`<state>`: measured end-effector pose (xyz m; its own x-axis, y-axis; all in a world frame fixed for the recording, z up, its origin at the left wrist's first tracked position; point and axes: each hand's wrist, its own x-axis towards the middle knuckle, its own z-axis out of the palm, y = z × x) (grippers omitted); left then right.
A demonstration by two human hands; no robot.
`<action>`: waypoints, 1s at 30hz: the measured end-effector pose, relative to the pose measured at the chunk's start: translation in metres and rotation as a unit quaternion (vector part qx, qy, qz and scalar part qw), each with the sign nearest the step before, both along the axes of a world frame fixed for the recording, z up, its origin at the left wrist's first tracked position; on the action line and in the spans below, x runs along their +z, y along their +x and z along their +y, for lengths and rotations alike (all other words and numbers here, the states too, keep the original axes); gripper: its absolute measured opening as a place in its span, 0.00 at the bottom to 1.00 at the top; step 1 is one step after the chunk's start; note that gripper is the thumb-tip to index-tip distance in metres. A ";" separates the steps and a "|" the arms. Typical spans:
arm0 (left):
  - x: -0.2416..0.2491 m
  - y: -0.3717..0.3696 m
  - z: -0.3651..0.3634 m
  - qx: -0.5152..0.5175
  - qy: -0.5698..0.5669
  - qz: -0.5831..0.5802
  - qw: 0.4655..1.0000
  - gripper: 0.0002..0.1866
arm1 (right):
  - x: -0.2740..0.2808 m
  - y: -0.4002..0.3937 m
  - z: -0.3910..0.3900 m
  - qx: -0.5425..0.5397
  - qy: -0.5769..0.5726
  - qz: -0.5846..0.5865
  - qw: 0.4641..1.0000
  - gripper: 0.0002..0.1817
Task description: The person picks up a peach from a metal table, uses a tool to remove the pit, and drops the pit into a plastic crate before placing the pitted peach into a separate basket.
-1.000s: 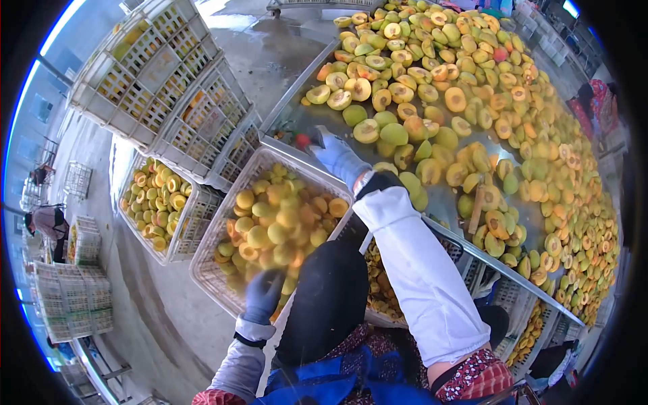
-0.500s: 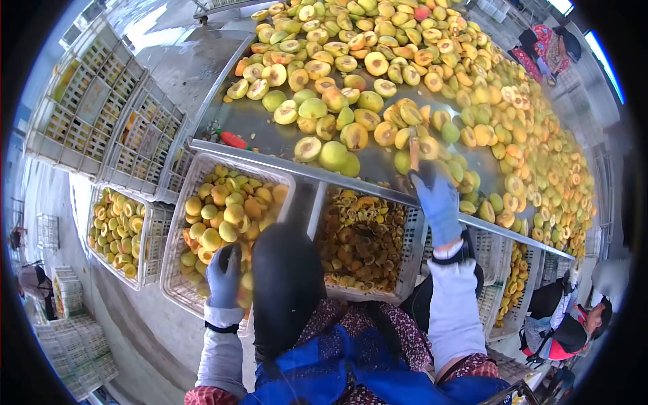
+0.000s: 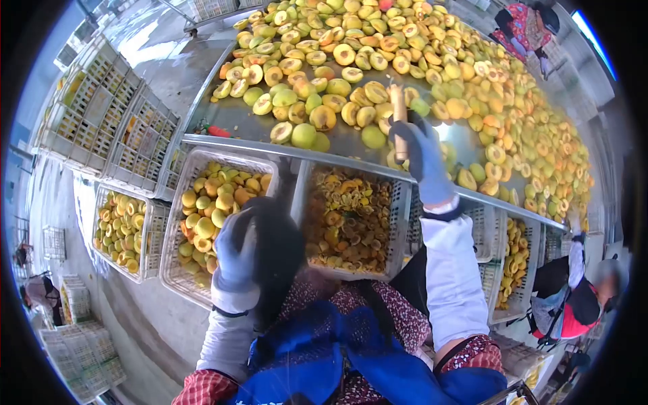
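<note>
My right hand (image 3: 428,158), in a grey-blue glove, is closed around the wooden handle of a small tool (image 3: 398,111). Its narrow tip points away from me above halved yellow-green fruit (image 3: 322,117) on a metal table (image 3: 270,150). My left hand (image 3: 236,253), gloved alike, is by my dark-clad knee at the near side of a white crate (image 3: 177,266) of fruit halves (image 3: 202,226). Its fingers are curled, and I cannot tell what they hold. Below the table edge, between my knees, sits a crate (image 3: 398,229) of brown fruit scraps (image 3: 347,233).
Stacked white crates (image 3: 101,108) stand at the left, beside a smaller crate of fruit halves (image 3: 121,229). A red-handled tool (image 3: 218,131) lies at the table's left corner. One person (image 3: 567,297) works at the right, another person (image 3: 523,30) across the table.
My right hand and the tool have drawn slightly left and up in view, the handle now showing more fully. My left hand has risen toward my knee. The whole view has shifted a little.
</note>
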<state>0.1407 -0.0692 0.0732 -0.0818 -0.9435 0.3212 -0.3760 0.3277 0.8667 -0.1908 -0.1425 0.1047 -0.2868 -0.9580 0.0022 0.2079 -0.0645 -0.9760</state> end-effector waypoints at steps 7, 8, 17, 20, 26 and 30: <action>0.003 -0.024 0.019 -0.094 0.064 0.038 0.993 0.12 | 0.022 -0.027 0.142 0.099 -0.100 -0.244 0.959 0.22; 0.018 -0.034 0.024 -0.107 0.083 0.027 0.990 0.12 | 0.015 -0.031 0.158 0.109 -0.136 -0.306 0.936 0.22; 0.004 -0.188 -0.068 -0.100 0.016 -0.186 0.977 0.13 | -0.043 0.042 0.217 -0.046 0.239 -0.206 0.948 0.20; -0.018 -0.239 -0.120 -0.142 0.042 -0.365 0.919 0.23 | -0.045 0.037 0.210 -0.038 0.242 -0.194 0.950 0.19; -0.066 -0.277 -0.161 -0.099 0.078 -0.512 0.850 0.34 | -0.043 0.035 0.199 0.002 0.223 -0.202 0.954 0.16; -0.026 -0.256 -0.145 -0.135 0.144 -0.443 0.875 0.32 | -0.067 0.033 0.210 -0.021 0.196 -0.189 0.962 0.12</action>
